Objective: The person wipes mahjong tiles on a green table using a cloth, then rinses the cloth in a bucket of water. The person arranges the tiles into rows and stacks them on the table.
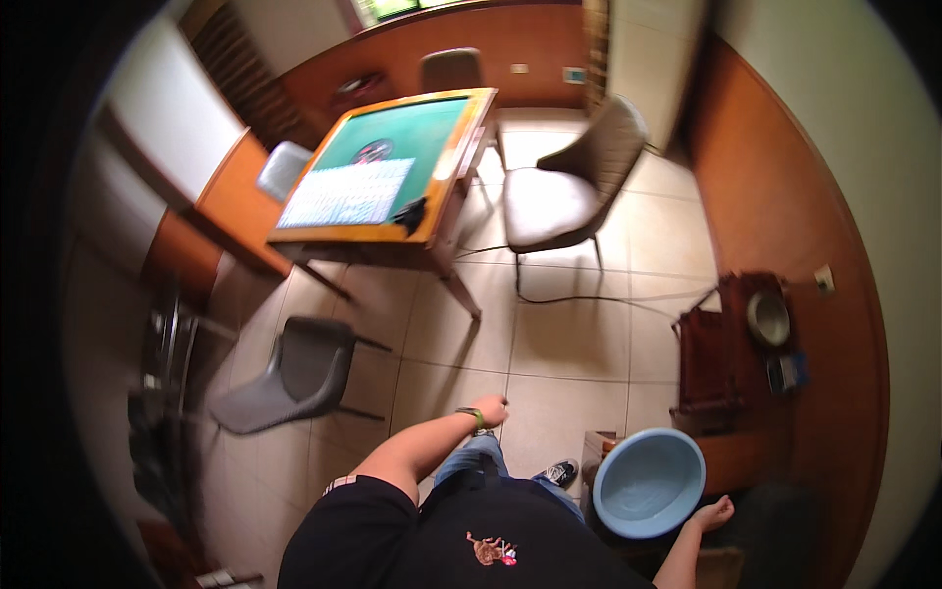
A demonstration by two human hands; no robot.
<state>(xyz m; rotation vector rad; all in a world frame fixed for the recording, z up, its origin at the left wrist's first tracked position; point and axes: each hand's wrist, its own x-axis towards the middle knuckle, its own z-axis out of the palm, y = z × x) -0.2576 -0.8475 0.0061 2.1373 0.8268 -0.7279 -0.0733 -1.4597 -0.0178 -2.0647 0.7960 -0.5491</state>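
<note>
My left hand [490, 410], with a green band on its wrist, hangs in front of my body above the tiled floor. Its fingers are curled in, and nothing shows in them. Low on the right, my right hand [715, 513] is just beside a light blue plastic basin [650, 482]; its fingers are also curled, with nothing visible in them. No contact between this hand and the basin can be made out. The basin stands on a wooden piece of furniture, and its inside shows nothing but its blue bottom.
A mahjong table [440, 228] with a green top and rows of light tiles [348, 192] stands ahead left. Around it are a grey chair [312, 373] and a padded chair [589, 187]. A black cable [574, 299] crosses the floor. A dark red wooden chair [705, 363] stands right.
</note>
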